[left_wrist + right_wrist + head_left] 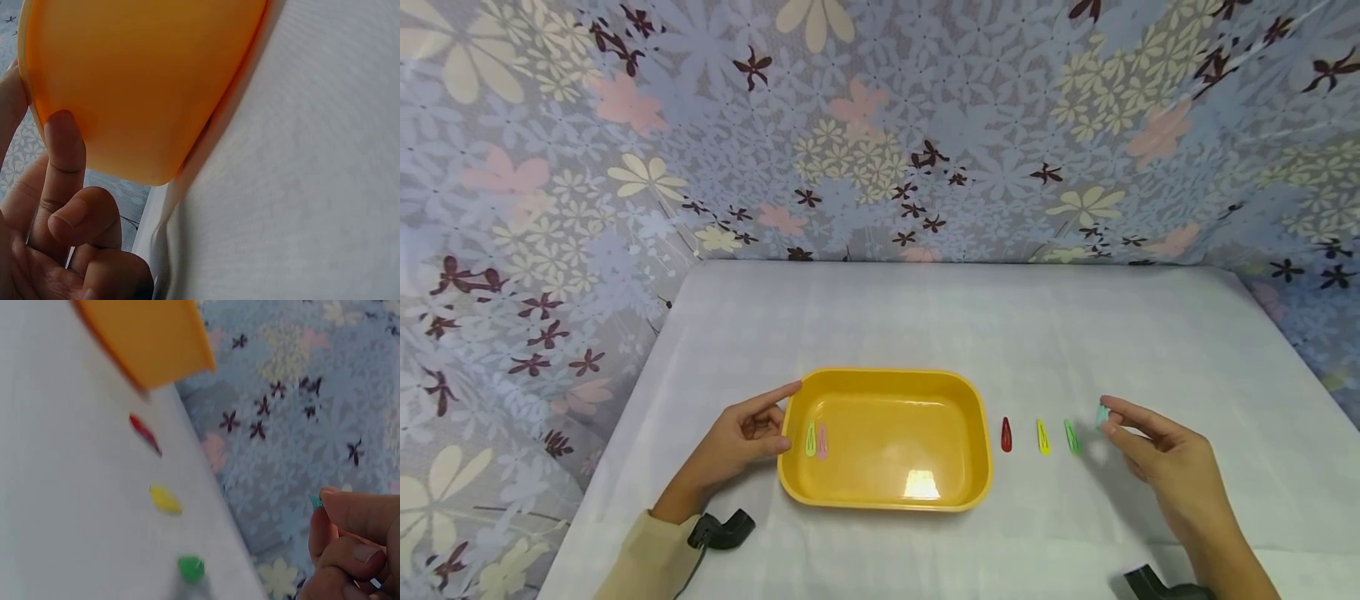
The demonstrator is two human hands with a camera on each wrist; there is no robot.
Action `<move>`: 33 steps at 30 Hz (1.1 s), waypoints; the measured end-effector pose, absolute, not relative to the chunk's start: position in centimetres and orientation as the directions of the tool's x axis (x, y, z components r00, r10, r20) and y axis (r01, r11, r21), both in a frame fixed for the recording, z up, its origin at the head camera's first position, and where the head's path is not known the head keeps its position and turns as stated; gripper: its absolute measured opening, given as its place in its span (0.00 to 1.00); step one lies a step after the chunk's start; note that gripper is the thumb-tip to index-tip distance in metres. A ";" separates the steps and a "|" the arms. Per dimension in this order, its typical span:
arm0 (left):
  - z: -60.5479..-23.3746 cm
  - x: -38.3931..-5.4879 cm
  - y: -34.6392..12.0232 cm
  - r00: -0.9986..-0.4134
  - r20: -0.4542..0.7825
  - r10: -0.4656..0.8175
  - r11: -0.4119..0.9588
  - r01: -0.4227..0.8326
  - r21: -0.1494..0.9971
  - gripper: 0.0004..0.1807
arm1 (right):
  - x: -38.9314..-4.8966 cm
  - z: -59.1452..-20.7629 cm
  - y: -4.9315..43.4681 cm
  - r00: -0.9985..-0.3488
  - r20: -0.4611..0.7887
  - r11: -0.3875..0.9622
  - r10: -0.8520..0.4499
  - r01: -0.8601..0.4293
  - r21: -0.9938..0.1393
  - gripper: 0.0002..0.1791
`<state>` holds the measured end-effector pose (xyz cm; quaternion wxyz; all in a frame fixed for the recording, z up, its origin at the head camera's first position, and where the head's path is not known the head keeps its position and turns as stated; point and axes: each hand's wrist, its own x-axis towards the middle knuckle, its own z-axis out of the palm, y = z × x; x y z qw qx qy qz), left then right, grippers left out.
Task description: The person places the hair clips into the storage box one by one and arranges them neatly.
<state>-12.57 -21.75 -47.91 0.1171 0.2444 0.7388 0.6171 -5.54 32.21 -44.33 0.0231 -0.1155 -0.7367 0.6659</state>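
Note:
A shallow yellow tray (880,497) lies on the white-covered table, with a light green hair clip (810,438) and a pink hair clip (822,442) side by side in its left part. My left hand (737,437) holds the tray's left end, index fingertip at the far corner and thumb at the rim. In the left wrist view a finger (64,147) presses the outer wall. My right hand (1172,458) pinches a small teal hair clip (1102,416) between thumb and index finger, right of the row of clips; the fingertips partly hide it.
Between tray and right hand lie a red hair clip (1006,434), a yellow hair clip (1043,437) and a green hair clip (1071,436), spaced in a row. Floral cloth (880,167) hangs behind the table's far edge. Black wrist cameras (722,530) sit at both wrists.

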 end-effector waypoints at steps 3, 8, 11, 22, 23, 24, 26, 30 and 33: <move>-47.9 -12.6 -21.7 -0.853 0.128 0.506 0.118 0.216 0.969 0.38 | -5.6 -43.5 31.3 -0.974 -0.115 0.119 0.194 0.139 -0.983 0.24; -47.7 -12.4 -21.6 -0.853 0.134 0.505 0.117 0.222 0.968 0.38 | -5.9 -42.1 29.9 -0.986 -0.086 0.270 0.146 0.123 -0.955 0.24; -47.6 -12.5 -21.5 -0.854 0.130 0.504 0.121 0.218 0.968 0.38 | -6.2 -41.2 29.2 -0.992 -0.057 0.362 0.110 0.093 -0.928 0.24; -47.8 -12.6 -21.8 -0.851 0.124 0.511 0.111 0.208 0.972 0.38 | -7.2 -39.0 26.2 -0.999 -0.037 0.480 -0.008 0.029 -0.877 0.24; -47.8 -12.6 -21.8 -0.848 0.128 0.514 0.108 0.212 0.971 0.38 | -7.3 -38.9 25.8 -0.999 -0.038 0.474 -0.019 0.025 -0.880 0.24; -47.8 -12.6 -21.8 -0.846 0.132 0.516 0.106 0.215 0.971 0.38 | -7.5 -38.8 25.4 -0.999 -0.041 0.469 -0.027 0.023 -0.883 0.24; -47.8 -12.6 -21.9 -0.842 0.140 0.521 0.097 0.222 0.970 0.38 | -7.7 -38.6 24.5 -0.998 -0.036 0.459 -0.047 0.011 -0.888 0.23; -47.8 -12.7 -21.8 -0.838 0.152 0.524 0.082 0.228 0.970 0.38 | -8.2 -38.4 22.7 -0.994 -0.026 0.429 -0.109 -0.023 -0.903 0.21; -48.0 -12.7 -21.8 -0.835 0.152 0.529 0.074 0.223 0.972 0.38 | -8.6 -38.2 21.4 -0.986 -0.021 0.404 -0.165 -0.048 -0.913 0.20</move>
